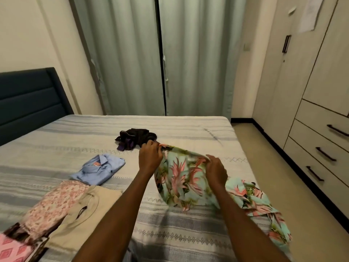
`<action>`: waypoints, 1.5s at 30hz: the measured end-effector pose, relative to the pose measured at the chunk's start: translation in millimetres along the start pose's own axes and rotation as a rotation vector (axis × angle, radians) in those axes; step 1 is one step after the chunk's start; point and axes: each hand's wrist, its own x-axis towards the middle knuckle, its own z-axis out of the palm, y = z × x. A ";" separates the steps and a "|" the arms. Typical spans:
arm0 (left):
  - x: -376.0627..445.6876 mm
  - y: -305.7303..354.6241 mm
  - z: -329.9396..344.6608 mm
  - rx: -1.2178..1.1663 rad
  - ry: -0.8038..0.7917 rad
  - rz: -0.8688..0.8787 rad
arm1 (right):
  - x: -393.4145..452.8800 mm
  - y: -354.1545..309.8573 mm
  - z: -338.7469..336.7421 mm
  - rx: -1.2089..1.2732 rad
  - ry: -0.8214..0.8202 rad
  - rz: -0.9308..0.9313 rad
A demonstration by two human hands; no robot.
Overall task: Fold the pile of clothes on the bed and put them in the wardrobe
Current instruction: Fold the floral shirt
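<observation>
The flowery shirt (pixel 181 178) is thin, soft cloth. The bed cover (pixel 188 233) is rough woven cloth. On the right, the wardrobe (pixel 321 72) looks smooth and matt, with dark handles (pixel 325 154).

Dim, warm indoor light; soft arm shadows fall on the bed (pixel 188 233); wide-angle bending at edges; slight overall blur.

Floral garment (pixel 181 178) held up, unfolded; dark heap (pixel 137 138) beyond
</observation>
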 end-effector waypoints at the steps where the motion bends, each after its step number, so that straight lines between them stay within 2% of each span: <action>1: 7.4 7.3 -12.6 0.005 -0.005 0.002 | 15.6 -11.1 -20.4 0.028 0.043 0.029; 3: 22.8 20.6 -33.4 -0.034 0.007 -0.048 | 45.3 -31.8 -56.7 0.036 0.112 0.045; 6: 49.5 45.3 -65.9 -0.107 0.037 -0.085 | 81.9 -61.6 -107.6 -0.014 0.237 -0.084; 11: 92.7 90.1 -130.7 0.064 -0.067 0.054 | 120.6 -105.0 -196.5 -0.312 0.437 -0.332; 13: 108.9 106.5 -160.6 0.195 -0.131 0.043 | 130.5 -124.4 -231.5 -0.368 0.365 -0.325; 16: 134.9 128.9 -207.8 0.241 -0.231 -0.026 | 146.0 -160.0 -281.8 -0.487 0.053 -0.194; 18: 150.1 140.6 -235.6 -0.009 -0.349 -0.116 | 153.7 -182.0 -309.4 -0.423 -0.103 -0.102; 20: 160.8 150.4 -259.3 -0.360 -0.538 -0.211 | 165.5 -195.4 -331.9 -0.211 -0.079 -0.077; 22: 167.7 160.0 -282.2 -0.607 -0.587 -0.232 | 171.4 -208.4 -350.9 0.099 0.004 -0.122; 25: 181.4 177.3 -308.0 -0.923 -0.440 -0.204 | 170.4 -235.4 -369.9 0.467 0.093 -0.226; 29: 201.1 203.3 -325.4 -1.222 -0.172 0.026 | 159.4 -268.7 -383.2 0.488 0.352 -0.398; 31: 209.1 212.6 -330.8 -1.144 -0.007 0.169 | 153.5 -279.8 -387.7 0.494 0.423 -0.491; 34: 214.4 221.2 -340.0 -0.931 0.240 0.265 | 151.9 -288.1 -393.2 0.421 0.547 -0.569; 38: 220.3 221.9 -342.7 -0.700 0.353 0.286 | 151.9 -293.8 -402.1 0.152 0.668 -0.559; 39: 221.5 220.6 -341.2 -0.734 0.323 0.267 | 152.2 -293.1 -401.6 0.076 0.689 -0.554; 41: 218.3 218.7 -341.8 -0.965 0.130 0.189 | 153.8 -291.7 -399.7 0.039 0.656 -0.536; 43: 210.8 217.9 -342.4 -1.152 -0.091 0.116 | 156.7 -290.6 -396.7 0.172 0.504 -0.497; 45: 205.3 215.1 -341.6 -1.248 -0.228 0.123 | 159.9 -288.0 -392.1 0.361 0.317 -0.485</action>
